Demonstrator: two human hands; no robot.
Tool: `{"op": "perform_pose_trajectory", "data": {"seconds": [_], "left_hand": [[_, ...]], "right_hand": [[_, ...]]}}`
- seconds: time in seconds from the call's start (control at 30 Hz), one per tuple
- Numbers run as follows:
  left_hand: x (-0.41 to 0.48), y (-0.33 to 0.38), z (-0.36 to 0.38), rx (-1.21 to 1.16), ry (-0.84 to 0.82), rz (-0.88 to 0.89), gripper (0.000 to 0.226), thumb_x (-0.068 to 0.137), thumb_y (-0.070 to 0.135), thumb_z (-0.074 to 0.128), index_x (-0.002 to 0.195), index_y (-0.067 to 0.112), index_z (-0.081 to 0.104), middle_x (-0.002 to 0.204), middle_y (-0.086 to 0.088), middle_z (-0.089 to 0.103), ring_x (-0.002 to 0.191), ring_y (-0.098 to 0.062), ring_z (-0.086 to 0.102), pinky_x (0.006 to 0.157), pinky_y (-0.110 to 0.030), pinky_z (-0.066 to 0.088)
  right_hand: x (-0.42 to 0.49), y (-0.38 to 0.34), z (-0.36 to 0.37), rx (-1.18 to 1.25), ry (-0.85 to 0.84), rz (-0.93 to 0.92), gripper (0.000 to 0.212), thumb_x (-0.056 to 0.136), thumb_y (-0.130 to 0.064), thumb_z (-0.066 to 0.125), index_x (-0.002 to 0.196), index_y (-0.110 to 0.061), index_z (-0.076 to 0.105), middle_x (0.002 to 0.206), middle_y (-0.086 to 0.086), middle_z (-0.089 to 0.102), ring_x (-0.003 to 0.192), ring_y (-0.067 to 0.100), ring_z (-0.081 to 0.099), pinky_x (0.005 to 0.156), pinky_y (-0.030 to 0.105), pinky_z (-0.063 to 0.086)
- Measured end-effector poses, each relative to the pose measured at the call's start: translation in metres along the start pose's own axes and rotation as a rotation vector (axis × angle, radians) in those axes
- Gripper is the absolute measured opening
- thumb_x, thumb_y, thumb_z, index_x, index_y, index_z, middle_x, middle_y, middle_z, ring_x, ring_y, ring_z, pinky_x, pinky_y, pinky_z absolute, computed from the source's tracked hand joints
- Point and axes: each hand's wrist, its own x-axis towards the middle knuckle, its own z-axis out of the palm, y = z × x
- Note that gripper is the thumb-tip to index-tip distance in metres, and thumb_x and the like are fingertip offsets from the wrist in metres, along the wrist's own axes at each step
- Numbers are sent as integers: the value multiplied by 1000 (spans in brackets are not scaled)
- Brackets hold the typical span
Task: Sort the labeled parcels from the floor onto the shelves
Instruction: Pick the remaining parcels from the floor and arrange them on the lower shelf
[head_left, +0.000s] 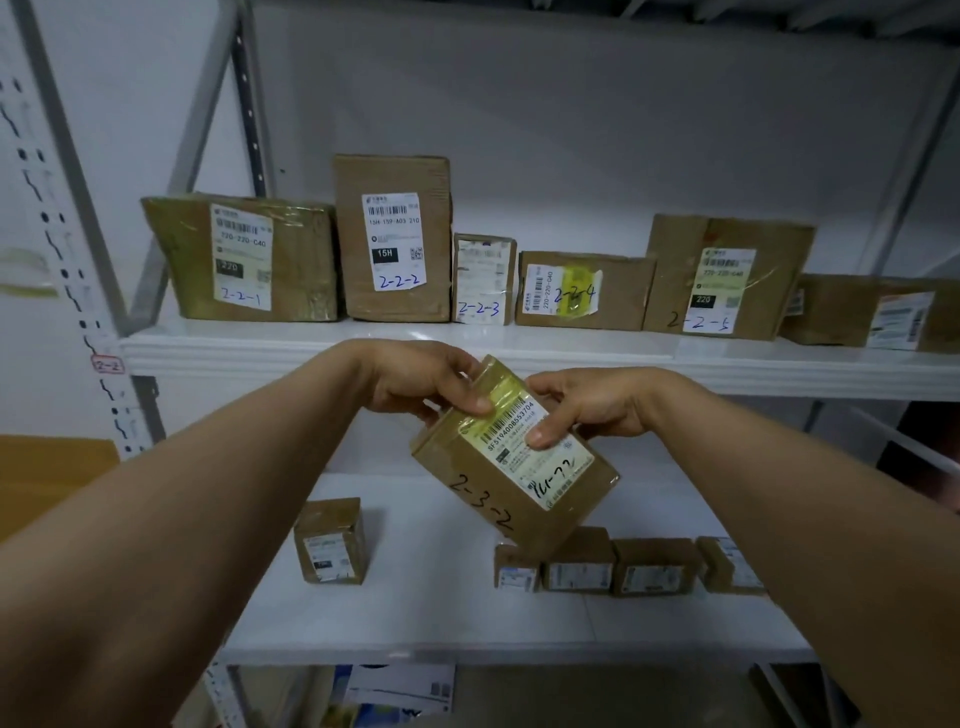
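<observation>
Both the left hand (421, 382) and right hand (589, 408) grip a tilted parcel (493, 483) marked 2-3-2, fingers (545, 434) curled round its top end, just below the upper shelf (234, 353).

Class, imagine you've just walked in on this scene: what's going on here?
A person grips a small cardboard parcel marked 2-3-2 with the left hand and right hand, holding it tilted in the air. The upper shelf carries a row of parcels handwritten 2-2-1 through 2-2-5, plus one more at the right. The lower shelf holds several small boxes. The held parcel is not yet on any shelf.
</observation>
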Motion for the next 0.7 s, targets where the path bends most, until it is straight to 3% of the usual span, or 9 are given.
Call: {"op": "perform_pose_trajectory", "data": {"seconds": [0.17, 0.3, 0.47, 0.6, 0.7], "left_hand": [[10, -20, 5, 52, -37, -36, 40, 83, 12, 74, 122, 10, 64, 121, -9, 69, 120, -27, 61, 110, -52, 40], [15, -47, 3, 0, -47, -92, 41, 84, 4, 71, 124, 6, 61, 127, -16, 65, 124, -32, 58, 111, -57, 36], [15, -83, -3, -135, 24, -160, 47, 83, -11, 64, 124, 5, 49, 120, -17, 66, 110, -31, 66, 96, -49, 52], [13, -109, -18, -183, 28, -194, 56, 84, -15, 61, 134, 0, 42, 128, -24, 60, 116, -37, 62, 94, -51, 53], [17, -129, -26, -240, 73, -215, 51, 83, -13, 63, 128, 4, 47, 121, -20, 66, 111, -35, 66, 88, -48, 57]], "right_hand": [[18, 13, 5, -14, -49, 27, 62, 79, -1, 79, 134, -24, 58, 124, 9, 71, 118, 31, 66, 108, 54, 45], [37, 20, 16, -54, -39, 69, 47, 79, -10, 82, 119, -24, 63, 117, 7, 74, 112, 27, 69, 106, 52, 48], [56, 19, 32, -112, -57, 92, 45, 78, -21, 85, 117, -24, 65, 110, 4, 76, 106, 23, 72, 99, 48, 53], [68, 19, 44, -169, -47, 98, 42, 78, -16, 84, 113, -28, 66, 103, -1, 78, 100, 18, 73, 86, 38, 58], [82, 19, 52, -173, 4, 100, 38, 80, -13, 82, 111, -26, 65, 102, 3, 78, 93, 19, 76, 82, 38, 62]]}}
